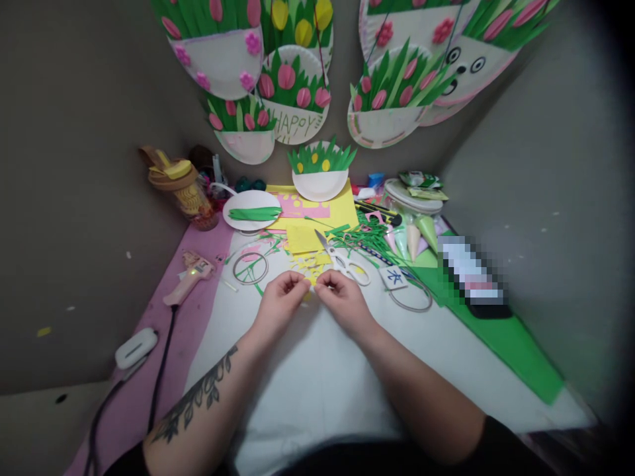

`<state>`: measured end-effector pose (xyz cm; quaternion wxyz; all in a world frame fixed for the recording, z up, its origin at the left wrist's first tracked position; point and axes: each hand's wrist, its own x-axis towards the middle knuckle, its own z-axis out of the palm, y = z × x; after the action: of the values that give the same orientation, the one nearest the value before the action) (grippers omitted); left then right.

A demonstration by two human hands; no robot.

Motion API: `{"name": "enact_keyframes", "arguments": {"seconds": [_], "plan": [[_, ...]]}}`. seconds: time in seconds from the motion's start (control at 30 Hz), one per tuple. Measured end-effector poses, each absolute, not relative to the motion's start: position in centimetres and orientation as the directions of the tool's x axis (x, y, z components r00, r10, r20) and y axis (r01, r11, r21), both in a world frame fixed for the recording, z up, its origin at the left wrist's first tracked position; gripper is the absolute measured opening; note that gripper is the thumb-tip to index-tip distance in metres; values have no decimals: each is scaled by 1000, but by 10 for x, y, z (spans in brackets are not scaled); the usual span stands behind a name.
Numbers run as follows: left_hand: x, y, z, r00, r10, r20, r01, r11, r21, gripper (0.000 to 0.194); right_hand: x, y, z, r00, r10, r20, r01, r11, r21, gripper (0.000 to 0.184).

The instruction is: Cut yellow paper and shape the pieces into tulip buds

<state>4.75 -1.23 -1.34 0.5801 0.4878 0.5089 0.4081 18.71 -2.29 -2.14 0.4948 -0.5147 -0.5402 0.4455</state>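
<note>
My left hand (280, 301) and my right hand (342, 301) meet over the white table (317, 383), fingers pinched together on a small yellow paper piece (308, 285) held between them. Yellow paper scraps (310, 264) lie just beyond the fingertips. White-handled scissors (347, 261) rest right behind my right hand, blades pointing away to the left. Yellow paper sheets (317, 228) lie farther back.
A pink glue gun (191, 276) lies at the left on a pink mat, its cord running toward me. A paper plate with green strips (252, 210), green paper cuttings (370, 235), a tape ring (251, 268), a jar (186, 188) and a phone (471, 277) surround the work spot. Paper-plate flower crafts (292, 92) hang on the wall.
</note>
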Motion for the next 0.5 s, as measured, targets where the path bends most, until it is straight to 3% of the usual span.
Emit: {"name": "enact_keyframes", "arguments": {"seconds": [0.27,0.5], "plan": [[39,-4,-12,51,986,-161,-46,164,985,18,193,-21,-22,45,999,13,82,10,-997,12],[40,-4,-7,174,984,-39,215,0,977,22,193,-20,-22,25,997,74,181,69,-981,11]]}}
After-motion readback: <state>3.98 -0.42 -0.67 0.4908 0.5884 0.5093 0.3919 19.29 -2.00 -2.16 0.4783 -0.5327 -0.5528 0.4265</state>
